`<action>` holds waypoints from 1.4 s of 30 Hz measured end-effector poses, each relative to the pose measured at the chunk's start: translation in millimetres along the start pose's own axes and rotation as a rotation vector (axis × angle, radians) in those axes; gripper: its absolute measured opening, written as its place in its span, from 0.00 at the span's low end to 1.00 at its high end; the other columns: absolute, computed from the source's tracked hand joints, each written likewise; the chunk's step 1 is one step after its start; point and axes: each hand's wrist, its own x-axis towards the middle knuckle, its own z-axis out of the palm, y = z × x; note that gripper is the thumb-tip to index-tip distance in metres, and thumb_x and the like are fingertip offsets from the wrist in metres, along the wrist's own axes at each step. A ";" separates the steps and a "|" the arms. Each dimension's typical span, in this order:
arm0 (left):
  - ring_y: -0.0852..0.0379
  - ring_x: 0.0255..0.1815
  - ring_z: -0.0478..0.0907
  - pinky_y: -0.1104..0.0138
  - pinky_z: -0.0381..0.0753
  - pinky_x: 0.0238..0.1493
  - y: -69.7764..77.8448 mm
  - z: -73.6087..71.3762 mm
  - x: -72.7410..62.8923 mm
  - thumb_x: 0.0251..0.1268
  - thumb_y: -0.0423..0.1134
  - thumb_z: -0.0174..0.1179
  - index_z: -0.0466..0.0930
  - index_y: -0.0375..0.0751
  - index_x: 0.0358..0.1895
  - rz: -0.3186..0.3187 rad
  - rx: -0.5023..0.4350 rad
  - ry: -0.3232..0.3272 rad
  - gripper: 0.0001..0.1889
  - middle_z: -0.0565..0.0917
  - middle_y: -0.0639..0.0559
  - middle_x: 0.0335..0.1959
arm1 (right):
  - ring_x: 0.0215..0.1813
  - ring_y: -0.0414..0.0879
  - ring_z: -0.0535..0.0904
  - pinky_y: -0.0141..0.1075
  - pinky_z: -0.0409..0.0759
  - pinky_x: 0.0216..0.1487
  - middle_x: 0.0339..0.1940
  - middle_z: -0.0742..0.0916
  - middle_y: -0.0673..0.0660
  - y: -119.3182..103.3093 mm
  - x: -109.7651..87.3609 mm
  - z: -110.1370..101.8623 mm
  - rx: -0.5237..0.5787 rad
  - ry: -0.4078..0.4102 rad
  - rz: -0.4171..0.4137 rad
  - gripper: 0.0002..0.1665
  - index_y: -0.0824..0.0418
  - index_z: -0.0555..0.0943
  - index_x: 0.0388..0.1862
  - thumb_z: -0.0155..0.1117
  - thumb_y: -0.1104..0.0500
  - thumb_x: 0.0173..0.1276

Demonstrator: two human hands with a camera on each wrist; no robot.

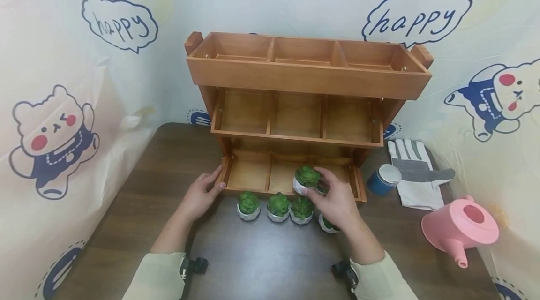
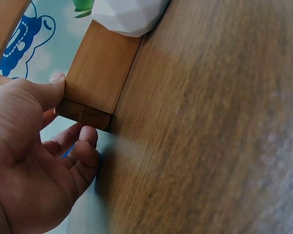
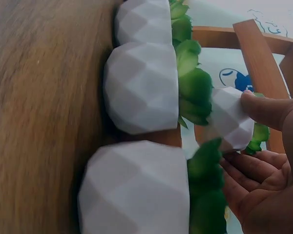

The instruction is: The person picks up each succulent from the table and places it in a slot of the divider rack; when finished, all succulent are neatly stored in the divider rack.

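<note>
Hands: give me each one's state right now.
Left hand: closed, gripping the wooden shelf at its lowest tier's left end.
Right hand: closed, holding a small potted plant.

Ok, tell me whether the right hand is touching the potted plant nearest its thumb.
Touching. The right wrist view shows it: the right hand has its thumb on the white side of the potted plant, with no gap.

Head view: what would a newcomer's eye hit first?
Most likely the three-tier wooden shelf, filling the centre toward the back of the table. Next, the right hand holding a green potted plant at the shelf's bottom tier, with more potted plants on the table in front. Then the pink watering can, far right.
</note>
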 end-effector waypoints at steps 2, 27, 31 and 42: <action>0.37 0.69 0.72 0.34 0.68 0.68 0.5 0.0 0.0 0.77 0.57 0.59 0.59 0.66 0.82 -0.002 -0.001 -0.001 0.34 0.73 0.42 0.68 | 0.55 0.57 0.88 0.54 0.85 0.54 0.57 0.88 0.64 -0.6 2.2 3.6 0.007 -0.006 -0.014 0.39 0.58 0.76 0.70 0.80 0.49 0.63; 0.38 0.66 0.73 0.36 0.71 0.66 -1.5 -0.3 1.7 0.77 0.55 0.59 0.59 0.65 0.82 0.013 0.016 0.001 0.34 0.75 0.42 0.66 | 0.57 0.53 0.87 0.49 0.85 0.56 0.60 0.87 0.61 -15.9 23.8 41.5 -0.005 -0.083 0.018 0.37 0.55 0.78 0.68 0.80 0.46 0.63; 0.38 0.66 0.74 0.36 0.71 0.66 -0.7 -0.3 0.5 0.78 0.55 0.59 0.60 0.64 0.82 0.018 0.023 0.003 0.33 0.75 0.42 0.65 | 0.58 0.56 0.86 0.51 0.84 0.57 0.61 0.86 0.63 -18.9 24.9 46.2 -0.002 -0.088 0.029 0.38 0.55 0.77 0.69 0.80 0.46 0.63; 0.38 0.66 0.74 0.36 0.71 0.66 -1.2 -0.2 0.0 0.78 0.54 0.59 0.60 0.64 0.82 0.034 0.031 0.009 0.33 0.75 0.42 0.65 | 0.55 0.55 0.86 0.51 0.84 0.56 0.57 0.88 0.63 -22.7 31.7 54.5 -0.042 -0.101 0.024 0.38 0.55 0.78 0.68 0.80 0.47 0.63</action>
